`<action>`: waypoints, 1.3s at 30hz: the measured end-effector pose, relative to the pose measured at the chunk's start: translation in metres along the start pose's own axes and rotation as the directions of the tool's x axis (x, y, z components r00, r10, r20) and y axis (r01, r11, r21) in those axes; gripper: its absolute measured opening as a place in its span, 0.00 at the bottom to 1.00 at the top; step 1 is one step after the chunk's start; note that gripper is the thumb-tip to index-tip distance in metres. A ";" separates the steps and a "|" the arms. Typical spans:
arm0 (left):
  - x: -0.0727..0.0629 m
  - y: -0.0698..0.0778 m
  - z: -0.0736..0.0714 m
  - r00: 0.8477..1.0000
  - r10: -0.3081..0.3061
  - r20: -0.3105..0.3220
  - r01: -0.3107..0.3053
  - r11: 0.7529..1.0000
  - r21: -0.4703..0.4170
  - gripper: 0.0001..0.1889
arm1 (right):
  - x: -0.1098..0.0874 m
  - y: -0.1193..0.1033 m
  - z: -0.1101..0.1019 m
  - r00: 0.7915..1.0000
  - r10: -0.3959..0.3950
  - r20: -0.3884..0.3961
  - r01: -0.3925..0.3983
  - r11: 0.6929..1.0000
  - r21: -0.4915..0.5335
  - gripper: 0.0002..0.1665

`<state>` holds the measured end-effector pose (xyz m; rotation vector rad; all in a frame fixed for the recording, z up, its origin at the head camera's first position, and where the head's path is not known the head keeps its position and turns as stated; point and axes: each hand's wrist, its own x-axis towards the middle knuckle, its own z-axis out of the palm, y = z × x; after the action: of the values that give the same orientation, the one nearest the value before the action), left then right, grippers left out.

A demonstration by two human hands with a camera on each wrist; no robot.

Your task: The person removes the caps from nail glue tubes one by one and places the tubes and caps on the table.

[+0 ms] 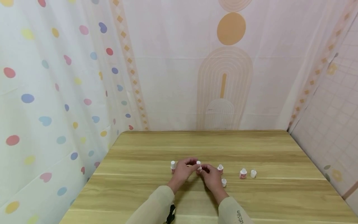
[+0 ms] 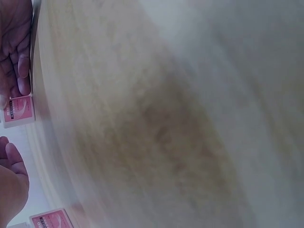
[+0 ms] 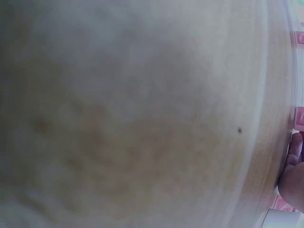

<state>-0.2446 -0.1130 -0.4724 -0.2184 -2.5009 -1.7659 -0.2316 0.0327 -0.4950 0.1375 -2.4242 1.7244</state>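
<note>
A small white bottle (image 1: pixel 199 170) with a pink-red label stands on the table between my hands. My right hand (image 1: pixel 213 180) holds its body from the right, and in the left wrist view those fingers (image 2: pixel 23 64) meet the label's side. From the left, my left hand (image 1: pixel 181 171) reaches to the bottle's white cap (image 1: pixel 198 162), thumb and fingers around it; the exact contact is partly hidden. Just left of that hand stands another capped bottle (image 1: pixel 173 167). Right of my right hand are an uncapped bottle (image 1: pixel 220 169) and a loose white cap (image 1: pixel 224 182).
Farther right, another uncapped bottle (image 1: pixel 243 174) stands beside its loose cap (image 1: pixel 253 173). The wood-patterned table (image 1: pixel 145 146) ends at a patterned curtain (image 1: pixel 167 77) behind, with more fabric on both sides.
</note>
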 end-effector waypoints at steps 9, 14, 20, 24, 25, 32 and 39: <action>0.003 0.002 0.001 1.000 -0.012 -0.007 0.013 1.000 0.014 0.09 | 0.000 -0.001 -0.001 1.000 -0.005 0.004 0.005 1.000 0.010 0.06; 0.003 0.002 0.002 1.000 0.000 -0.019 0.001 1.000 0.027 0.08 | 0.000 -0.001 0.000 1.000 -0.011 0.008 0.010 1.000 0.023 0.06; 0.001 0.001 0.001 1.000 0.015 0.000 -0.015 1.000 0.003 0.15 | 0.001 0.000 0.000 1.000 0.002 0.003 -0.002 1.000 0.029 0.06; 0.000 0.000 -0.002 1.000 0.014 0.005 -0.014 1.000 -0.007 0.18 | 0.001 -0.001 0.001 1.000 -0.001 0.008 0.000 0.999 0.040 0.06; 0.000 0.000 -0.002 1.000 0.009 0.006 -0.009 1.000 -0.005 0.17 | 0.001 0.000 0.001 1.000 -0.001 0.011 0.001 0.999 0.043 0.06; 0.001 0.001 -0.002 1.000 -0.005 0.002 0.005 1.000 0.028 0.11 | -0.002 -0.003 -0.001 1.000 -0.003 0.019 0.003 0.999 0.033 0.06; 0.003 0.001 0.001 1.000 0.012 -0.007 -0.012 1.000 0.014 0.07 | -0.002 -0.005 -0.002 1.000 -0.013 0.017 0.012 0.999 0.031 0.06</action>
<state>-0.2472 -0.1112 -0.4715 -0.2251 -2.5015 -1.7410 -0.2282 0.0329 -0.4905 0.1712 -2.4042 1.7624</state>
